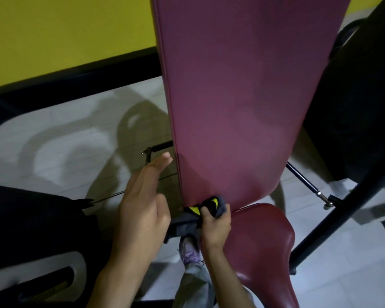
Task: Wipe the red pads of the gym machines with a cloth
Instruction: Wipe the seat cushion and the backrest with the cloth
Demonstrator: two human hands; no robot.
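right hand (215, 223) gripped the cloth (211, 204) against the back pad (242, 107) at its lower end; left hand (142, 201) open, flat beside its edge. pad ran long, up and away. seat pad (262, 241) just right.

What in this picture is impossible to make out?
Head view only:
- red back pad: top cut off by the upper edge.
- red seat pad: near end cut off by the bottom edge.
- cloth: bunched in the right hand; full shape hidden.
- black machine at right: too dark for detail.
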